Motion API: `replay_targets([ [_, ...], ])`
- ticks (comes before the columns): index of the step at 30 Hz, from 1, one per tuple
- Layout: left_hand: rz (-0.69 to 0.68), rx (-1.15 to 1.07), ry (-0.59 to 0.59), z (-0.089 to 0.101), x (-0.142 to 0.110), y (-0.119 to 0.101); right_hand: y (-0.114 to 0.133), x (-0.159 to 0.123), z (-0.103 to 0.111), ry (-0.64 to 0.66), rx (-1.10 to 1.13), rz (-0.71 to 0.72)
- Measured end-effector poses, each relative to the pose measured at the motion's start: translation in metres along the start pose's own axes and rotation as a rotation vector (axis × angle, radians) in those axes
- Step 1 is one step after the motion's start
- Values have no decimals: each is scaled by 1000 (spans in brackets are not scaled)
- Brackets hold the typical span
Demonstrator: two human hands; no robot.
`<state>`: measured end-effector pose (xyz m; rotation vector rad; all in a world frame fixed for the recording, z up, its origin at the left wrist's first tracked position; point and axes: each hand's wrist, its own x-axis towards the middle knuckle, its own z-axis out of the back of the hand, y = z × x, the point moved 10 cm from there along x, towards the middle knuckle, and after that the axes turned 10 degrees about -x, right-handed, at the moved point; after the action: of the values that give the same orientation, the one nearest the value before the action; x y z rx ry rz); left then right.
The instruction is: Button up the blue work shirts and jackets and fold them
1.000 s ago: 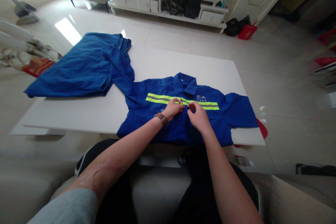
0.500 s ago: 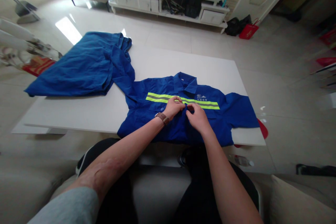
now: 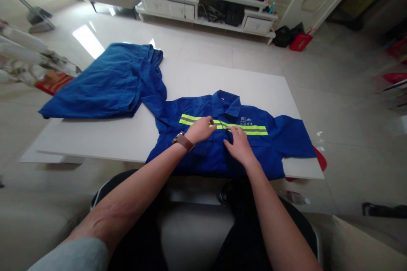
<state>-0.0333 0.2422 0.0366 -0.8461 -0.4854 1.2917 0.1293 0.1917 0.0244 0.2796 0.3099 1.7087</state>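
Note:
A blue work jacket (image 3: pixel 203 156) lies front up on the table, its collar pointing away from me. Across its chest runs a yellow-green and grey reflective stripe (image 3: pixel 190 119), with white printing above it on the right. Just left of the front opening, my left hand (image 3: pixel 201 130) is over the stripe, thumb and finger apart. My right hand (image 3: pixel 238 144) rests on the other side of the opening, fingers spread and thumb apart. Neither hand visibly grips the cloth. The jacket's lower part is out of sight beyond the table's near edge.
Another blue garment (image 3: pixel 101 84) lies in a heap on the left of the white table (image 3: pixel 260 80), overhanging its edge. A plastic bottle (image 3: pixel 295 197) is on the floor at right. Beyond stand a white cabinet (image 3: pixel 178 8) and a red bag (image 3: pixel 300 41).
My fingers have come off the pinched front edge of the jacket. The left hand has drawn to the left, the right hand has opened slightly, and the cloth between them lies flatter.

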Motion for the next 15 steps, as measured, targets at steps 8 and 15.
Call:
replay_targets([
  [8, -14, 278, 431, -30, -69, 46, 14, -9, -25, 184, -292, 62],
  [15, -104, 276, 394, -3, -72, 21, 18, -7, -63, 115, -290, 31],
])
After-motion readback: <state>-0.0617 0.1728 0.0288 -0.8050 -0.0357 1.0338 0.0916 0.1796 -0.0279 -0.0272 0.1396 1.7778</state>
